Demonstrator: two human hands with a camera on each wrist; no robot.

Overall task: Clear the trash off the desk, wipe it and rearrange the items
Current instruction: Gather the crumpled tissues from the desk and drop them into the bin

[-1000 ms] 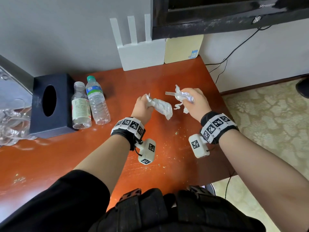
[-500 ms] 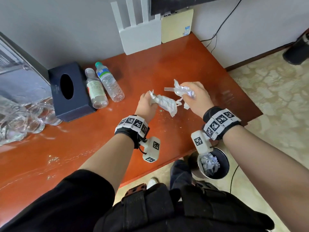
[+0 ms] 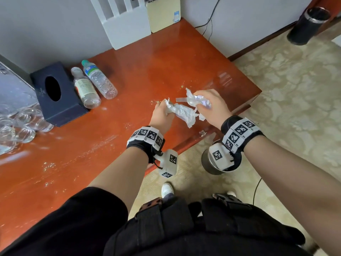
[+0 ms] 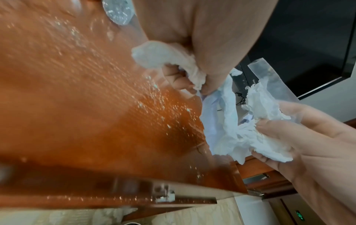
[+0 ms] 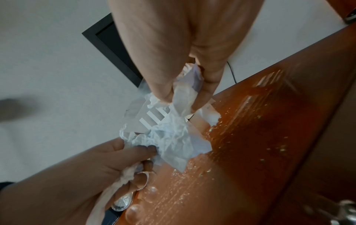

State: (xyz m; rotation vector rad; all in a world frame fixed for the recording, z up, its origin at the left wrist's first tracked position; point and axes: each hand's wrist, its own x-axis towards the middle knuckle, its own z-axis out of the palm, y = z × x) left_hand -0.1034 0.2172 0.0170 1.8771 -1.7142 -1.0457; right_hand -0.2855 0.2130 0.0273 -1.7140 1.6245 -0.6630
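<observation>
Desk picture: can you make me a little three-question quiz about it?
1. True or false: both hands hold crumpled paper.
2. Which stands nearest the tissue box? A) bottles B) bin C) black tumbler
3. Fill in: the bin stands on the ____, below the right hand.

Key:
1. True. The left hand grips one wad and the right hand grips another with clear plastic.
2. A
3. floor
</observation>
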